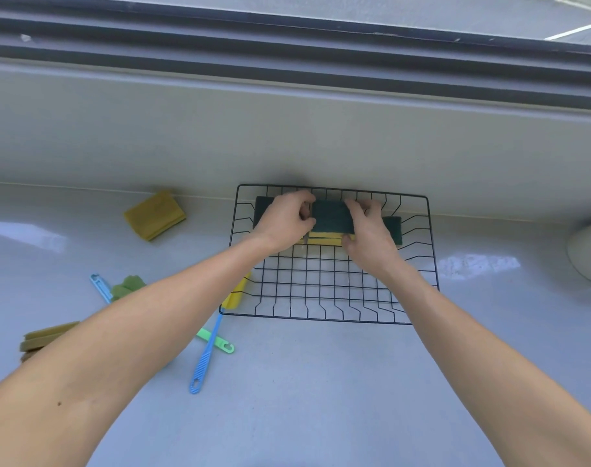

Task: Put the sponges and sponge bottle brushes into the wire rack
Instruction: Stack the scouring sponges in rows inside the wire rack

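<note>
- Two bare forearms are reaching from the near edge across a pale grey counter point(321, 382) toward a black wire rack point(331, 291) sitting against the far wall under a window ledge.
- The left hand point(284, 222) and right hand point(368, 230) are covering much of a row of sponges point(331, 217) lying along the far side of the rack, so their number is hard to make out; dark green scouring faces and a strip of yellow foam are showing between and beside the hands.
- Both hands are curling closed on the middle sponge, fingers over its far green edge; the right thumb is pressing the yellow near side, while the left thumb is hidden.
- A yellow folded cloth or sponge point(155, 215) is lying on the counter well to the left of the rack, near the wall.
- The left forearm is hiding parts of several brushes: a blue-handled brush point(206, 352) with its yellow head point(237, 294) touching the rack's near-left corner, a green handle point(220, 342) crossing under it, and a light blue handle point(100, 286) beside a green sponge head point(127, 286).
- A stack of olive sponges point(44, 335) is lying at the near left, partly covered by the arm.
- A pale rounded object point(590, 251) is being cut off by the right edge.
</note>
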